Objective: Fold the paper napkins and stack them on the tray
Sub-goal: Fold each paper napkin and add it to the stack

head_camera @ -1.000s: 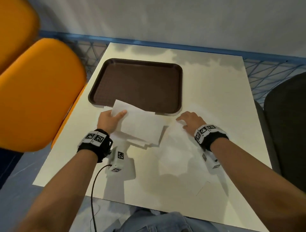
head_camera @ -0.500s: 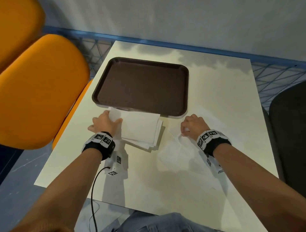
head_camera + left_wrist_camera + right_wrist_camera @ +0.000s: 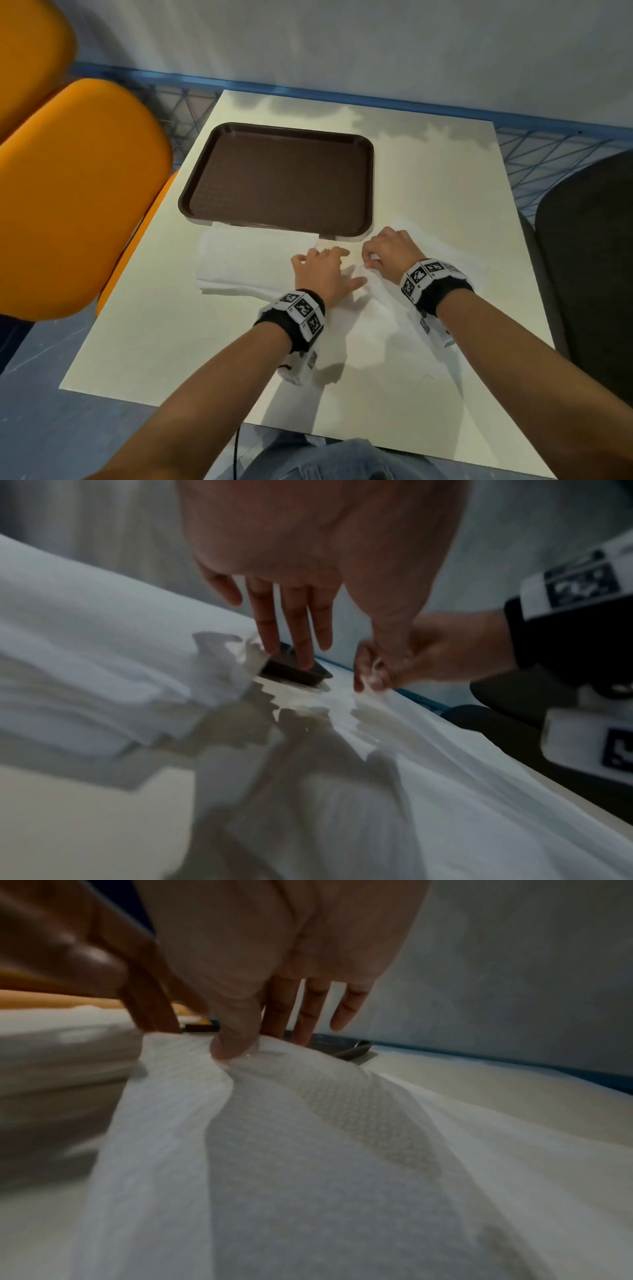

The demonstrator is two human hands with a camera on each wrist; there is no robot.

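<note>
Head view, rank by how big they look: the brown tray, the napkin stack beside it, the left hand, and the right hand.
1. brown tray
2. napkin stack
3. left hand and right hand: look about alike, so no ranking between them.

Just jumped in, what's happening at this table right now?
A person is working on paper napkins. Their right hand pinches the near corner of a loose napkin spread on the table, while the left hand reaches toward it with fingers extended. A pile of napkins lies just in front of the brown tray, which holds nothing yet.
</note>
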